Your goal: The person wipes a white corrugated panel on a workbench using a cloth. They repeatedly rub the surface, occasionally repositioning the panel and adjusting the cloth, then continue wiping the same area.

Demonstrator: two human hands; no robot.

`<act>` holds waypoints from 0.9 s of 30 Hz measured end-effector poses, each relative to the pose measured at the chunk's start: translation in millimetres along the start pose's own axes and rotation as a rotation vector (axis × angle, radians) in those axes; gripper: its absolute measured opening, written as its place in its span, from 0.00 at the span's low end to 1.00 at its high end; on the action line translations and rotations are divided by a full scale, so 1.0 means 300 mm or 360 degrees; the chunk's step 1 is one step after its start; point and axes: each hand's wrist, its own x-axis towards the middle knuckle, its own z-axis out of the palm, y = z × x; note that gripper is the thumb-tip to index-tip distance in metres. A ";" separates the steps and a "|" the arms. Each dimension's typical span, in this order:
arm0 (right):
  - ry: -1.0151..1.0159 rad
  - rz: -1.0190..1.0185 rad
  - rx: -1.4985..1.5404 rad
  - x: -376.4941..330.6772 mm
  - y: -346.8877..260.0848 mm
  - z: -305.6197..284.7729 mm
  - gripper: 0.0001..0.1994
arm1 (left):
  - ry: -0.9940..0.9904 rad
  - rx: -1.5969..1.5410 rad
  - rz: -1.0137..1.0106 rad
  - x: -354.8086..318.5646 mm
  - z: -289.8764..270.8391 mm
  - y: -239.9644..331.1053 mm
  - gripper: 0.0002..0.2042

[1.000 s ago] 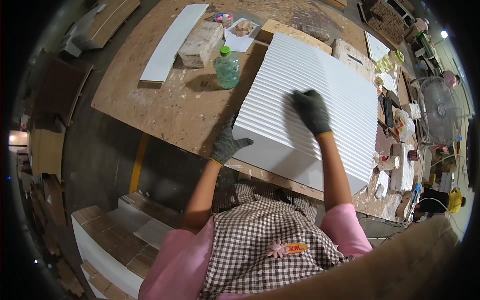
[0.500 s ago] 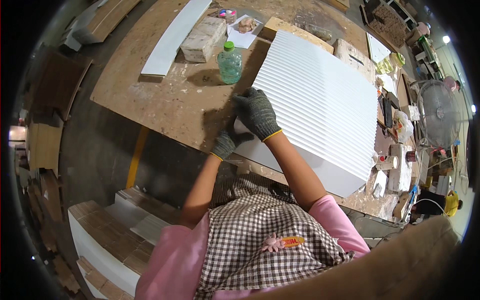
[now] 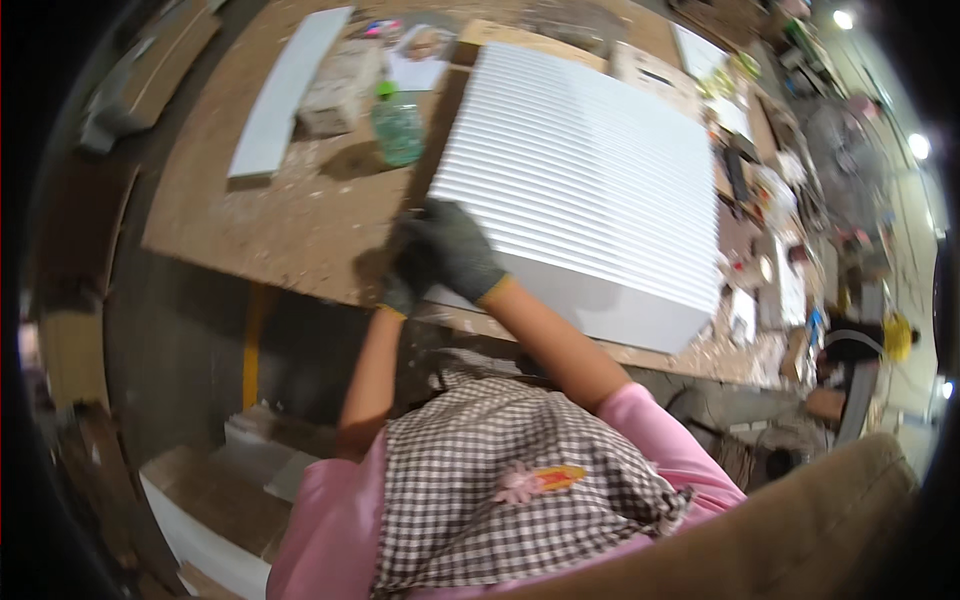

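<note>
A white panel point(image 3: 585, 170) with a ribbed face and a smooth near strip lies on the brown worktable point(image 3: 290, 225). At its left edge is my right hand point(image 3: 455, 245), in a dark grey knit glove with a yellow cuff. Its fingers look curled and closed, but motion blur hides what is in them. My left hand point(image 3: 405, 280), gloved the same way, sits close against the right one by the panel's near left corner. The right hand and the blur hide the left fingers.
Left of the panel stand a green-capped clear bottle point(image 3: 398, 130), a pale block point(image 3: 340, 90) and a long white strip point(image 3: 285, 100). Wooden blocks point(image 3: 540, 45) border its far side. Tools and small items clutter the right, near a fan point(image 3: 840, 155). White-sided boards point(image 3: 200, 510) are stacked lower left.
The whole view has shifted, so the table and panel sit farther left and higher. My hands stay by the panel's left edge, drawn closer together; the left thumb, visible before, is now hidden.
</note>
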 end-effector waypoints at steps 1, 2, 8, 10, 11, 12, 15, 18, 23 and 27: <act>-0.0146 0.0021 -0.0017 0.033 -0.032 0.020 0.10 | 0.0312 0.0188 0.0323 -0.019 0.017 -0.056 0.33; -0.0221 0.0061 -0.0094 0.030 -0.031 0.032 0.10 | 0.0251 0.0600 0.0355 -0.025 0.006 -0.076 0.34; 0.0168 0.0626 -0.0563 -0.418 0.113 -0.435 0.13 | -0.0007 -0.0592 -0.0510 0.024 -0.047 0.052 0.43; 0.0646 0.0929 -0.0340 -0.793 0.313 -0.629 0.14 | -0.0096 -0.0778 -0.0481 0.068 -0.062 0.127 0.41; 0.1120 0.1226 0.0120 -0.891 0.347 -0.727 0.11 | -0.0024 -0.0735 -0.0490 0.065 -0.060 0.127 0.39; 0.1023 0.1361 -0.0492 -0.918 0.323 -0.815 0.13 | 0.0048 -0.0688 -0.0500 0.056 -0.062 0.122 0.38; 0.1222 0.1366 -0.0964 -0.857 0.295 -0.816 0.15 | 0.0058 -0.0583 -0.0493 0.051 -0.056 0.101 0.38; 0.0622 0.0924 -0.1196 -0.719 0.214 -0.604 0.22 | 0.0045 -0.0631 -0.0427 0.050 -0.063 0.130 0.38; 0.0872 0.1366 -0.0801 -0.873 0.249 -0.734 0.21 | 0.0073 -0.0524 -0.0388 0.047 -0.057 0.147 0.43; 0.1222 0.1864 -0.0824 -0.981 0.331 -1.019 0.17 | 0.0194 -0.0396 -0.0431 0.009 0.001 -0.036 0.43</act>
